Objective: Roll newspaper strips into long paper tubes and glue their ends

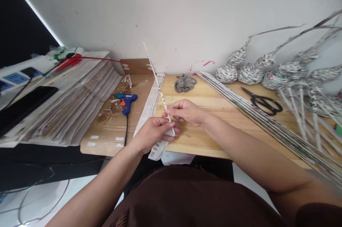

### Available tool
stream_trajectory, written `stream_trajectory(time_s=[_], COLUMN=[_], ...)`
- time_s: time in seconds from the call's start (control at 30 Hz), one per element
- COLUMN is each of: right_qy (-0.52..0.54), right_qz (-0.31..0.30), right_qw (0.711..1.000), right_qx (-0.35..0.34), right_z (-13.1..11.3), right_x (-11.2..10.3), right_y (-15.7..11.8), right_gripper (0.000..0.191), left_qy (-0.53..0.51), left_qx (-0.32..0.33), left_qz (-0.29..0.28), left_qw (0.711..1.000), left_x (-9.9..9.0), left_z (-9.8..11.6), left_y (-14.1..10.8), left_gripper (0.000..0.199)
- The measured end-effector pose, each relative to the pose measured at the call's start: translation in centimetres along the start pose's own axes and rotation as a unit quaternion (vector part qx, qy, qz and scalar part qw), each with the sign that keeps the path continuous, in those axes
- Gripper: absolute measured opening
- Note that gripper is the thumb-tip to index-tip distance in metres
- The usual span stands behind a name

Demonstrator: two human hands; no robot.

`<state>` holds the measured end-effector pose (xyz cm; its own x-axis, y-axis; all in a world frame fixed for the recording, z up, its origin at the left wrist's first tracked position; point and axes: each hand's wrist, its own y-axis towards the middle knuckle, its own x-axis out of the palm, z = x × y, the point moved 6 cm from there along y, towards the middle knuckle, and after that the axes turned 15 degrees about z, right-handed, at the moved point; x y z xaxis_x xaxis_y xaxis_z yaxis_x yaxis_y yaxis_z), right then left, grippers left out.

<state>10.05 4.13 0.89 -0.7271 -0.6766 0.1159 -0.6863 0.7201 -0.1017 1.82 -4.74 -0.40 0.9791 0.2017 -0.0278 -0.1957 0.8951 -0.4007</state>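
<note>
Between my hands a thin tube of rolled newspaper (158, 85) slants up and to the left, its far tip in front of the wall. My left hand (153, 132) pinches its lower, wider end with thumb and fingers. Just above, my right hand (184, 111) grips the same tube between thumb and fingertips. Both hands are closed. Flat newspaper strips (148, 111) lie under and left of my left hand, reaching past the table's front edge. A crumpled grey cloth (185, 83) rests on the wooden table (205, 138) beyond my right hand.
Left, a blue glue gun (129, 103) lies on stained cardboard (107, 136). Further left stand a newspaper stack (88, 102), a phone (29, 107) and a power strip (16, 77). Right are finished paper tubes (240, 107), black scissors (264, 104) and several woven paper forms (227, 73).
</note>
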Motion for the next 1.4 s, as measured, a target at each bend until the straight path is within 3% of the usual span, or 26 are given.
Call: stream_trajectory(time_s=[0.23,0.37,0.57,0.83,1.03,1.2,1.33,1.4], right_qy=[0.005,-0.003,-0.016,0.013,-0.005,0.016,-0.008,-0.010], right_qz=[0.034,0.047,-0.077,0.030,-0.042,0.056,-0.034,-0.035], right_qw=[0.999,0.998,0.997,0.999,0.999,0.998,0.999,0.999], right_qx=[-0.006,-0.044,-0.026,-0.011,0.013,0.020,0.022,0.016], right_z=[0.1,-0.2,-0.6,-0.4,-0.3,-0.3,-0.4,-0.4], right_x=[-0.4,-0.6,0.4,-0.4,0.2,-0.8,-0.1,-0.2], right_y=[0.2,0.1,-0.7,-0.3,-0.6,-0.3,-0.6,-0.5], right_gripper=[0.031,0.030,0.031,0.032,0.032,0.036,0.033,0.033], left_qy=[0.032,0.031,0.016,0.019,0.008,0.013,0.009,0.011], left_qx=[0.019,0.018,0.021,0.015,0.016,0.006,0.010,0.009], left_qz=[0.010,0.020,0.024,0.007,0.005,-0.002,0.005,0.002], left_qw=[0.999,0.999,0.999,1.000,1.000,1.000,1.000,1.000], left_x=[0.2,0.3,0.2,0.3,0.4,0.6,0.5,0.5], left_z=[0.1,0.2,0.3,-0.3,-0.3,-0.5,-0.5,-0.5], left_y=[-0.1,-0.2,-0.4,-0.5,-0.4,-0.4,-0.2,-0.2], left_gripper=[0.026,0.025,0.028,0.027,0.025,0.026,0.026,0.026])
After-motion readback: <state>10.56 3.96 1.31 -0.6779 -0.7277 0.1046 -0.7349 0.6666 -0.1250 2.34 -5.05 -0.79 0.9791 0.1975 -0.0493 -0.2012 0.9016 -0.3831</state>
